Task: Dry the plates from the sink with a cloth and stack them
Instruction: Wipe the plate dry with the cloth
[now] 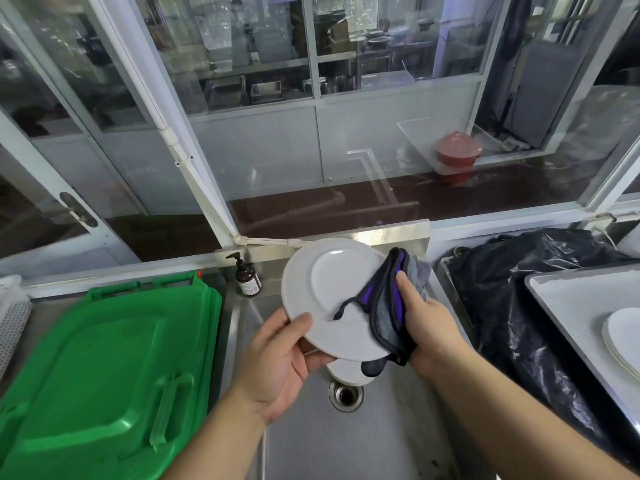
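— While the left hand [277, 358] pinches the white plate [329, 289] by its lower rim, thumb on the face, where's the cloth?
— Across from that grip, the right hand [429, 327] presses the grey and purple cloth [388, 306], fingers wrapped around it, onto the plate's right edge.
— And the plate itself?
— Tilted, held above the sink [311, 438]. Just beneath the grip another plate [346, 372] lies by the drain [345, 394]; right of the cloth hand, dried plates [623, 337] sit stacked on a tray [568, 306]
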